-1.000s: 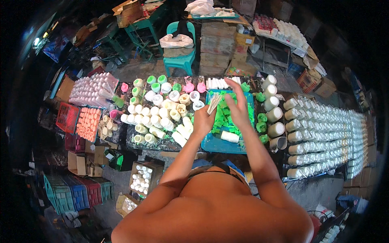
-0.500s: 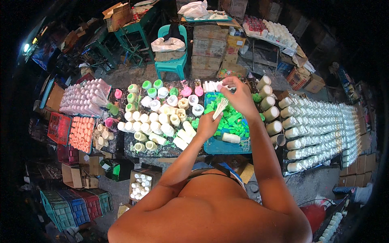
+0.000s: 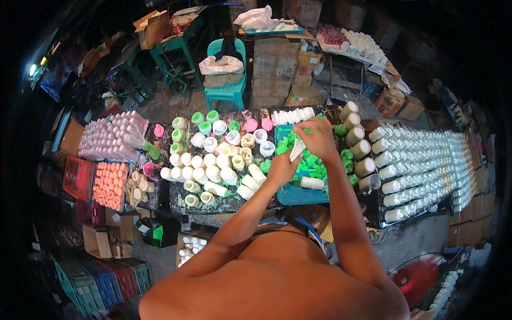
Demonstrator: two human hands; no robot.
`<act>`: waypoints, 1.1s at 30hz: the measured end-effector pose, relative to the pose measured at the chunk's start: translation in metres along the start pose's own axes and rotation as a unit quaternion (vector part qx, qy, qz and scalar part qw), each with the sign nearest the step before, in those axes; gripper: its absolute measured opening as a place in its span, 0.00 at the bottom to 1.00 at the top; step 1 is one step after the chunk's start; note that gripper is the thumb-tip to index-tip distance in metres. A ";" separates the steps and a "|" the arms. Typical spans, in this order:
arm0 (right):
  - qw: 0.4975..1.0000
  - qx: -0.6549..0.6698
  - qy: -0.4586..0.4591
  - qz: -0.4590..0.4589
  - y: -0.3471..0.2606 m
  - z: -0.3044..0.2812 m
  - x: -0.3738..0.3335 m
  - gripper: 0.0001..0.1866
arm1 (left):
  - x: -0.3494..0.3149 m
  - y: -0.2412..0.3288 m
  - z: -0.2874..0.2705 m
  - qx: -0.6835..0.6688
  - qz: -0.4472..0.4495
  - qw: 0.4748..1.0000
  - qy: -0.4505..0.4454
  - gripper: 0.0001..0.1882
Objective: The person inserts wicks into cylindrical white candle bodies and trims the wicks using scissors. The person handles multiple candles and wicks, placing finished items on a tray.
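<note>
My left hand (image 3: 282, 169) is closed around a bundle of thin white wicks (image 3: 298, 150), which fan out above the fist. Right above their tips, my right hand (image 3: 319, 137) has its fingers drawn together in a pinch; what lies between them is too small to make out. Both hands are over a blue tray (image 3: 298, 197) heaped with green wax-like chunks (image 3: 314, 166). A cream cylinder (image 3: 312, 183) lies in the near part of the tray. Along the tray's far edge runs a row of short white cylinders (image 3: 293, 116).
Left of the tray stand many cream and white cups and cylinders (image 3: 200, 175), with pink ones (image 3: 250, 125) behind. Large cream cylinders (image 3: 361, 149) line the tray's right side, then dense rows of white candles (image 3: 408, 172). A teal chair (image 3: 229, 93) stands beyond the table.
My right hand has come down from near the white row to the wick tips, its fingers drawing together. The left hand still grips the bundle. The whole view has shifted slightly.
</note>
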State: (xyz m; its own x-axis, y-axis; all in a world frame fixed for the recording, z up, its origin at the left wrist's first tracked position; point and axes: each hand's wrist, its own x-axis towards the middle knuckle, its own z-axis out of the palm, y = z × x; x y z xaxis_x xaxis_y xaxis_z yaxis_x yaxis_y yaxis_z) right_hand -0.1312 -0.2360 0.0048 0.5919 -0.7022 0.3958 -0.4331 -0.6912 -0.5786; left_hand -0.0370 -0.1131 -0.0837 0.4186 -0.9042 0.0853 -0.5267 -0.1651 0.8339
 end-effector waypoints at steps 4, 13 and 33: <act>0.918 0.313 0.230 0.080 0.020 0.002 0.015 0.08 | 0.008 -0.025 0.005 -0.077 -0.057 0.994 -0.049 0.24; 0.985 0.098 0.061 0.125 -0.018 0.004 -0.039 0.12 | 0.010 -0.024 -0.019 -0.601 -0.203 0.754 -0.168 0.20; 0.965 0.198 -0.046 0.167 -0.013 0.055 -0.047 0.15 | -0.006 -0.039 -0.020 -0.655 -0.148 0.711 -0.209 0.21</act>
State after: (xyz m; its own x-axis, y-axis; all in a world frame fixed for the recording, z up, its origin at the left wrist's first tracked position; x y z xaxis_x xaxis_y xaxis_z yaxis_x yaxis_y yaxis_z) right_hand -0.1157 -0.1850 -0.0459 0.5293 -0.8441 0.0860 -0.3266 -0.2963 -0.8975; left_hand -0.0040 -0.0936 -0.1054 -0.0333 -0.9893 -0.1417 0.7941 -0.1123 0.5973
